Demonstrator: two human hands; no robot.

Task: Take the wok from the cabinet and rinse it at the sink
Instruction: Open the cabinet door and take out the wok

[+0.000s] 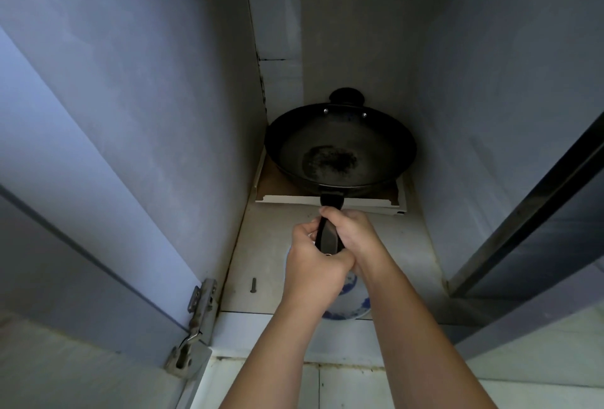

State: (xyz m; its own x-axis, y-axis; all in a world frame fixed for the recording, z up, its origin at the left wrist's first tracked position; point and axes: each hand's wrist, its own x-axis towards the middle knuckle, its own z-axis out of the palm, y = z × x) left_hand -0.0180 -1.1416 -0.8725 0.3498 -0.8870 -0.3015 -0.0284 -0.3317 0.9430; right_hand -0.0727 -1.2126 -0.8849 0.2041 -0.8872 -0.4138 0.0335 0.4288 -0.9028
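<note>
Cabinet [268, 245], both doors open. The wok [340, 150], black with a dark patch at the centre of its bowl, is at the back of the cabinet floor, against the back wall and nearer the left wall. It sits over a flat board [359, 202]; whether it rests on it or is lifted clear cannot be told. Its small loop grip [346, 96] faces the back wall and its long handle [328, 238] points to the front edge.

2 hands hold the handle. The left hand [312, 256] is wrapped round the handle end, fingers curled. The right hand [354, 233] grips it from the other side, slightly nearer the bowl, fingers closed round it.

Under the forearms, at the front edge of the floor: 1 white plate [351, 305] with blue marks. Near the front left corner: 1 screw [252, 285], lying loose. A hinge [199, 307] is fixed at the left door.
</note>
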